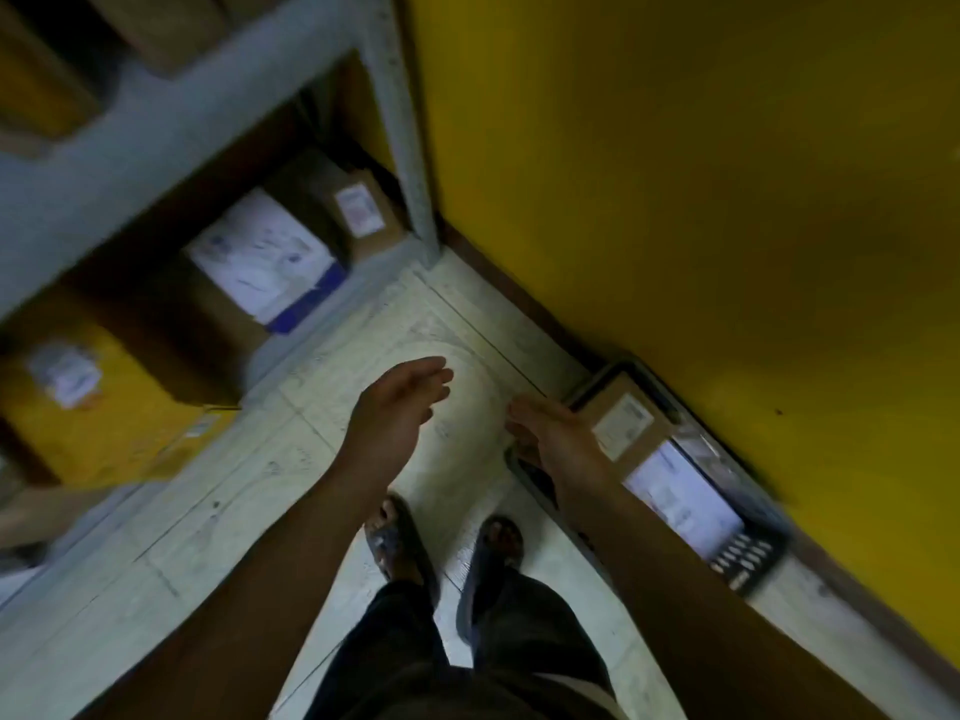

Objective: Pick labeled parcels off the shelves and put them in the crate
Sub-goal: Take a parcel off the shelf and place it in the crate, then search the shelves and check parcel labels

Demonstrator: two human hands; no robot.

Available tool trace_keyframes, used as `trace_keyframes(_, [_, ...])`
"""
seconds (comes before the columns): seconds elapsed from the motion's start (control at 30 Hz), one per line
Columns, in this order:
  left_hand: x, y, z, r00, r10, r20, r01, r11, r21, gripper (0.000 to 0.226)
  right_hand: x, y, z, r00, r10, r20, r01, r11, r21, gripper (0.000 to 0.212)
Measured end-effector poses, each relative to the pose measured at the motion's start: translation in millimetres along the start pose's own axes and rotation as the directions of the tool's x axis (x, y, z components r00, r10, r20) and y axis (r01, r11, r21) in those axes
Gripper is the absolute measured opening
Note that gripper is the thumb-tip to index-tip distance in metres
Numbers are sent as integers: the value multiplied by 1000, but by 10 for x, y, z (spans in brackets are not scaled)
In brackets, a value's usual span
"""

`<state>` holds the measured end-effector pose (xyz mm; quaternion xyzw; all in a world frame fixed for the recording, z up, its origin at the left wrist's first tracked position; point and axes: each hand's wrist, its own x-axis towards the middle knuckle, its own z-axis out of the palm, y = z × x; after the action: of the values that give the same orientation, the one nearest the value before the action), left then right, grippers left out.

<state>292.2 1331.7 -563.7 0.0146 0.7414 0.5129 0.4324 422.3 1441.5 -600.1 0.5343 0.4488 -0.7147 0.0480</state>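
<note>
Brown cardboard, white label on top: the boxed parcel (631,426) lies in the black plastic crate (748,561), at the end nearest the hands; the label print is blurred and not legible. Next to it in the same crate lies a flat white parcel (680,504); it carries faint rows of print, unreadable. The crate stands on the pale tiled floor (467,324), hard against the yellow wall (675,174).

Right hand (553,436): back of the hand up, just beside the boxed parcel at the crate's rim; the fingers are smeared by blur; cannot tell whether they touch or grip the parcel.

Left hand (400,407): over bare floor, apart from the right hand; fingers straight and close together, thumb alongside; it holds nothing.

Grey metal shelving (408,148) is on the left. On its lowest level sits a brown box (363,215) with a white label and a reddish mark, text unreadable; beside it is a white parcel with a blue edge (260,257), blue marks on its face, illegible; further left is a yellow parcel (104,433) with a crumpled white label, also illegible.

Sandals (400,543) and dark trousers show at the bottom of the view.
</note>
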Motion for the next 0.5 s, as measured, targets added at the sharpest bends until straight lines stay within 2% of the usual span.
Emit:
trace_keyframes(0.13, [-431,364,-672,982,131,-134,-141,988,-67,23,-329,-418,634,985,-116,130,129,987,-95,18])
trace_keyframes(0.2, [-679,484,-1034,961,182,-210,-200,977,-68,23,-552,-610,993,970,-157,188,184,973,-142,21])
trace_keyframes(0.3, [-1002,583,-1453,929,224,-294,-259,962,-83,24,-855,-786,1441,947,-209,244,255,951,-175,29])
trace_keyframes(0.5, [-1566,874,-2303,852,284,-440,-403,892,-205,20,-1488,-1227,2336,887,-281,367,365,913,-183,29])
